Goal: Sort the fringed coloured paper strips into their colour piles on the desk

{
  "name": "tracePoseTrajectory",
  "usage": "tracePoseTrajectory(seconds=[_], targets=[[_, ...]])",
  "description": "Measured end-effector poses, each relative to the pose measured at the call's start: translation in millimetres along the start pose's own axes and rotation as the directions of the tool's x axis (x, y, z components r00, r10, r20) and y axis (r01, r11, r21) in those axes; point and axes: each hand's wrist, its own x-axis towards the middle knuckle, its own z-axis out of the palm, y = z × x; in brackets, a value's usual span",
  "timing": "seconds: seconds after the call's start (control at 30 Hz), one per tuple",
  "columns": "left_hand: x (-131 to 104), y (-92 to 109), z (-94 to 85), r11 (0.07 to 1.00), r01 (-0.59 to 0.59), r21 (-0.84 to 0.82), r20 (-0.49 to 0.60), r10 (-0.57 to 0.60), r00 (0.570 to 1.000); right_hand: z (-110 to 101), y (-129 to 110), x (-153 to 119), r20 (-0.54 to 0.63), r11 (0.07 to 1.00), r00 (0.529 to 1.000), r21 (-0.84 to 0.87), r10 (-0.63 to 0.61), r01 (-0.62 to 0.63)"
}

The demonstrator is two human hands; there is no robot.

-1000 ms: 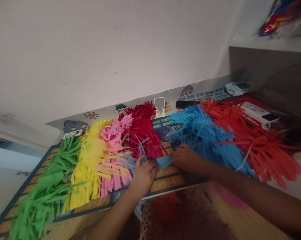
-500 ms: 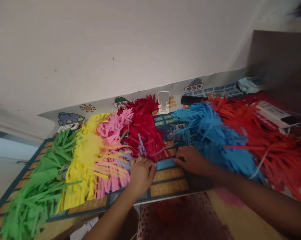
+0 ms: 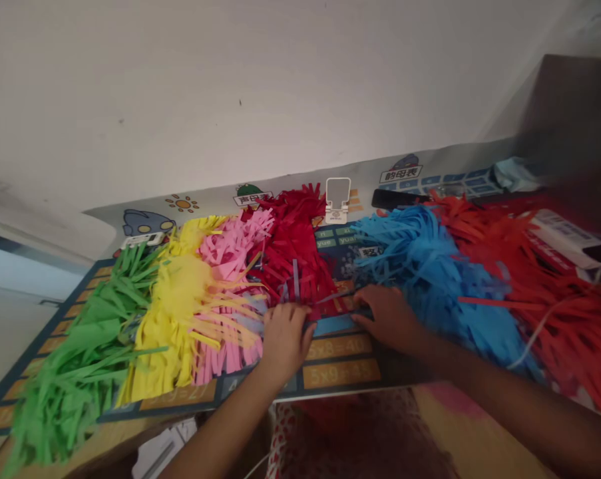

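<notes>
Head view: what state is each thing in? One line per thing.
Blue strip: lying flat between the hands.
Left hand: at strip's left end, grip unclear.
Right hand: at its right end, grip unclear.
Green paper: cut into fringe, spread.
Yellow paper: fringed, spread.
Blue paper: fringed, bunched.
Small stand: unfolded, upright.
Mat: spread, back edge up the wall.

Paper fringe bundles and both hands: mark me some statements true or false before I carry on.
1. The yellow bundle lies between the green bundle and the pink bundle. True.
2. A blue strip spans between the left hand and the right hand. True.
3. The right hand grips the green bundle. False: it is at the strip's right end.
4. The blue bundle lies left of the dark red bundle. False: it lies to the right.
</notes>
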Motion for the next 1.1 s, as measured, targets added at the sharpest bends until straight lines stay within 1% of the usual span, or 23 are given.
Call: tracePoseTrajectory(seconds=[0.03, 0.07, 0.1, 0.13, 0.17, 0.2, 0.27, 0.3, 0.33, 0.43, 0.5, 0.53, 0.6, 0.67, 0.77, 0.83, 0.87, 0.9, 0.97, 1.0, 1.1], targets=[[-1.1, -0.1, -0.5, 0.995, -0.095, 0.01, -0.027, 0.095, 0.995, -1.1, -1.7, -2.6, -0.046, 0.995, 0.995, -0.033, -0.093, 0.092], [-1.8, 0.3, -1.6, 0.981, -0.192, 0.019, -0.033, 0.192, 0.981, -1.8, -3.2, -5.0, -0.078, 0.979, 0.977, -0.072, -0.198, 0.193], [-2.0, 1.4, -3.2, 0.961, -0.274, 0.026, -0.02, 0.275, 0.961, -1.7, -4.5, -6.9, -0.094, 0.953, 0.952, -0.106, -0.293, 0.283], [-1.7, 3.2, -5.4, 0.943, -0.332, 0.033, 0.005, 0.332, 0.943, -0.9, -5.3, -8.0, -0.1, 0.925, 0.924, -0.135, -0.37, 0.356], [-1.0, 5.6, -7.9, 0.931, -0.361, 0.043, 0.033, 0.36, 0.932, 0.5, -5.5, -8.3, -0.1, 0.897, 0.898, -0.164, -0.429, 0.41], [0.1, 8.4, -10.3, 0.929, -0.367, 0.055, 0.056, 0.364, 0.93, 2.4, -5.1, -7.7, -0.098, 0.871, 0.874, -0.193, -0.475, 0.452], [2.6, 14.1, -13.9, 0.935, -0.345, 0.083, 0.062, 0.34, 0.938, 6.0, -3.3, -4.5, -0.1, 0.826, 0.833, -0.235, -0.545, 0.512], [3.8, 16.2, -14.5, 0.938, -0.335, 0.092, 0.05, 0.331, 0.942, 7.1, -2.5, -2.1, -0.108, 0.819, 0.824, -0.242, -0.556, 0.521], [5.0, 17.5, -14.3, 0.939, -0.328, 0.101, 0.036, 0.326, 0.945, 7.3, -2.1, 0.4, -0.121, 0.827, 0.829, -0.241, -0.545, 0.509], [8.8, 16.0, -10.4, 0.933, -0.335, 0.131, -0.006, 0.339, 0.941, 5.0, -6.3, 7.0, -0.159, 0.893, 0.886, -0.207, -0.435, 0.4], [10.5, 13.1, -7.8, 0.931, -0.337, 0.138, -0.014, 0.342, 0.94, 3.5, -13.0, 8.7, -0.143, 0.907, 0.904, -0.201, -0.402, 0.371], [10.5, 12.0, -7.1, 0.931, -0.337, 0.14, -0.011, 0.341, 0.94, 3.3, -16.5, 8.5, -0.122, 0.899, 0.903, -0.213, -0.413, 0.382], [7.9, 10.9, -6.7, 0.927, -0.338, 0.159, 0.005, 0.342, 0.94, 3.7, -20.9, 5.8, -0.077, 0.868, 0.885, -0.251, -0.46, 0.429], [2.2, 10.1, -7.1, 0.919, -0.344, 0.192, 0.02, 0.347, 0.938, 4.0, -19.1, 0.0, -0.048, 0.84, 0.866, -0.277, -0.497, 0.467], [-8.6, 6.6, -8.4, 0.913, -0.363, 0.184, 0.025, 0.365, 0.931, 3.2, -4.1, -12.1, -0.042, 0.83, 0.855, -0.272, -0.517, 0.488], [-14.2, 2.9, -9.8, 0.928, -0.352, 0.119, 0.013, 0.353, 0.936, 3.0, 9.3, -19.0, -0.029, 0.831, 0.854, -0.247, -0.52, 0.498], [-16.2, 1.0, -10.7, 0.94, -0.333, 0.074, 0.012, 0.333, 0.943, 3.1, 15.4, -21.1, -0.024, 0.846, 0.865, -0.223, -0.501, 0.483], [-17.5, -0.6, -11.5, 0.952, -0.305, 0.022, 0.013, 0.305, 0.952, 3.5, 20.5, -22.2, -0.02, 0.873, 0.888, -0.191, -0.46, 0.448], [-18.5, -3.0, -12.8, 0.971, -0.225, -0.08, 0.028, 0.228, 0.973, 4.0, 27.3, -21.4, -0.003, 0.933, 0.938, -0.097, -0.347, 0.345], [-18.4, -3.6, -13.2, 0.976, -0.181, -0.123, 0.041, 0.187, 0.982, 3.9, 29.0, -19.8, 0.01, 0.954, 0.955, -0.045, -0.297, 0.298], [-16.7, -3.0, -13.0, 0.981, -0.052, -0.188, 0.073, 0.067, 0.995, 1.2, 28.9, -12.9, 0.062, 0.975, 0.976, 0.091, -0.211, 0.205]])
